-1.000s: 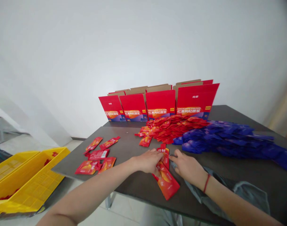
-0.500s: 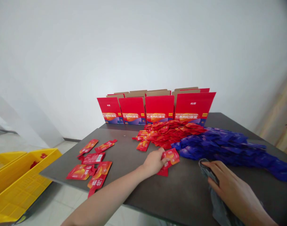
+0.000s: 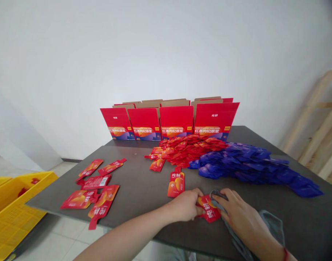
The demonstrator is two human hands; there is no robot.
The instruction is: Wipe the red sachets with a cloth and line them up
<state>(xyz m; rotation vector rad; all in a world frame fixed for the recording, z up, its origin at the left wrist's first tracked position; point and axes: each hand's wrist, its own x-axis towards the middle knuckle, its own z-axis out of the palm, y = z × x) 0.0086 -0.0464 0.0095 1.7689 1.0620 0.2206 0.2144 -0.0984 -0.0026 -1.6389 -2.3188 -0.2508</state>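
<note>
My left hand is closed on a red pouch near the table's front edge. My right hand rests against the same pouch from the right, its fingers curled over a grey cloth that lies under it. Another red pouch lies flat just beyond my left hand. Behind it spreads a heap of red pouches, with a heap of blue pouches to its right.
Several open red cartons stand in a row at the back of the dark table. Several loose red pouches lie at the table's left. A yellow crate sits on the floor to the left. Wooden frames lean at the right.
My left hand has pulled a red pouch back toward the front edge. My right hand has moved left with the cloth to meet it. One pouch now lies alone beyond my left hand.
</note>
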